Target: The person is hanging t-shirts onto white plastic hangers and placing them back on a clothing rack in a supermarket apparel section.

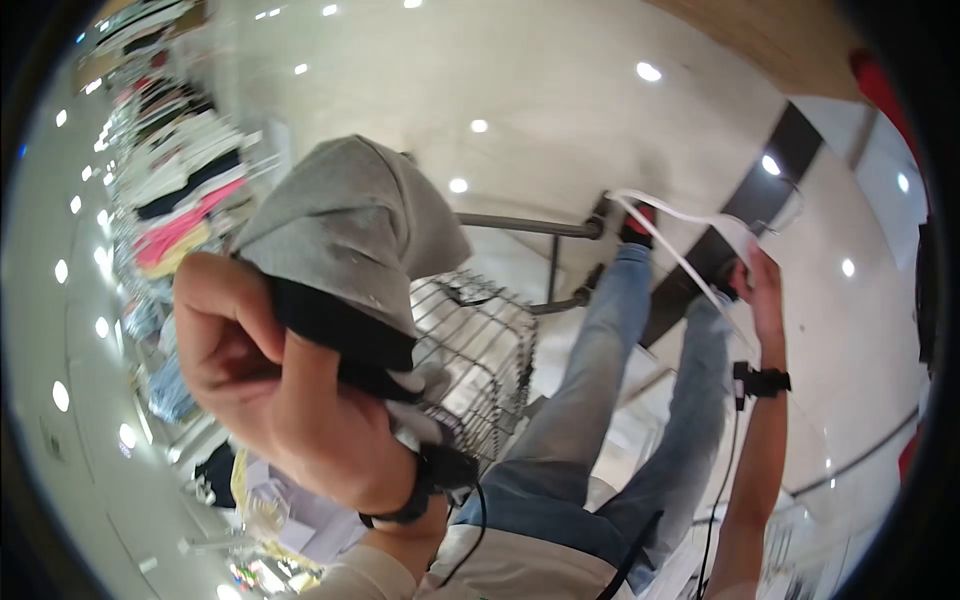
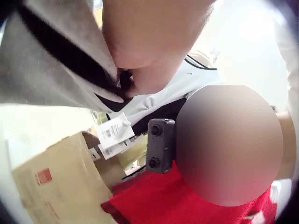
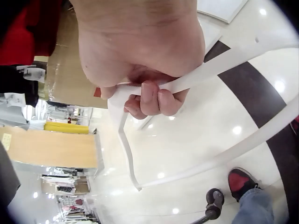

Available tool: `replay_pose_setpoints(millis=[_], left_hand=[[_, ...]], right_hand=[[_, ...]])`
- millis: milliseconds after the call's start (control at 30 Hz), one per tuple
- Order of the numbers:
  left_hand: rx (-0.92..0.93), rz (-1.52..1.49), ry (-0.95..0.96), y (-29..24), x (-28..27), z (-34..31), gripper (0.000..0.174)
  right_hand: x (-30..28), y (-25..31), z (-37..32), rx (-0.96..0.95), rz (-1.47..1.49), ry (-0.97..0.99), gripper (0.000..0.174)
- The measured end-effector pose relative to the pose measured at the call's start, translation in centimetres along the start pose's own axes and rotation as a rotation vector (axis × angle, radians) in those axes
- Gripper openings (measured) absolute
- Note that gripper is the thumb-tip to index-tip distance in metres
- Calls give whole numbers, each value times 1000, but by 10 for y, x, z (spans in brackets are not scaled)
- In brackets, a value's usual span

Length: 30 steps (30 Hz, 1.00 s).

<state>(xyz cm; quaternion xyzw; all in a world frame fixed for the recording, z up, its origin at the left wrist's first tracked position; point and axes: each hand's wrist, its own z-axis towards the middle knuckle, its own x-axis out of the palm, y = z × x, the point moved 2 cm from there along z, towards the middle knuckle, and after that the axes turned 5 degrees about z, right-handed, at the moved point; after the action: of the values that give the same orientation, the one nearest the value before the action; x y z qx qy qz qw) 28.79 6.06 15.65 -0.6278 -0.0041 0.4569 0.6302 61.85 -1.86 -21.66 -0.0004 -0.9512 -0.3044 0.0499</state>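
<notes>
My left hand grips a grey garment by its black-trimmed edge, fingers curled into the fabric. The cloth bunches up above the knuckles. The left wrist view shows the same grey cloth with a black band beside the hand, and white paper tags below it. On the other side, my right hand holds a white clothes hanger. Its fingers curl round one end of the hanger, whose long bar and hook side extend away over the floor.
A wire basket on a grey metal frame stands by my legs. Racks of clothes line the left side. In the left wrist view are a cardboard box, red cloth and a person with a blurred face.
</notes>
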Motion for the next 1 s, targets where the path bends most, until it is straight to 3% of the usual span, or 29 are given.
replay_pose_setpoints(millis=[67, 133, 200, 300, 400, 533, 667, 767, 867, 933, 1000], left_hand=[[0, 202, 87, -14, 13, -10, 23], [-117, 101, 233, -14, 31, -13, 25], [40, -8, 523, -11, 41, -2, 25], [162, -51, 807, -14, 62, -60, 25], [86, -185, 780, -34, 68, -41, 27], [26, -143, 800, -30, 63, -65, 31], [11, -152, 791, -24, 41, -62, 31], [47, -248, 759, -52, 5, -61, 29], [149, -307, 697, -53, -11, -59, 27], [223, -357, 771, -47, -21, -55, 27], [282, -330, 822, -72, -52, -50, 26]], right_hand=[[31, 17, -5, -91, -26, 233, 41], [50, 65, -27, -106, 47, 232, 32], [94, 113, -36, -205, 14, 252, 21], [96, 86, -68, -149, 271, 325, 20], [117, 119, -82, -106, 268, 353, 24], [114, 119, -99, -77, 289, 365, 32], [109, 127, -129, -52, 275, 350, 41], [106, 145, -171, -38, 248, 298, 48], [114, 166, -196, -360, 85, 312, 52], [115, 164, -205, -381, 171, 251, 56], [110, 174, -243, -432, -14, 116, 52]])
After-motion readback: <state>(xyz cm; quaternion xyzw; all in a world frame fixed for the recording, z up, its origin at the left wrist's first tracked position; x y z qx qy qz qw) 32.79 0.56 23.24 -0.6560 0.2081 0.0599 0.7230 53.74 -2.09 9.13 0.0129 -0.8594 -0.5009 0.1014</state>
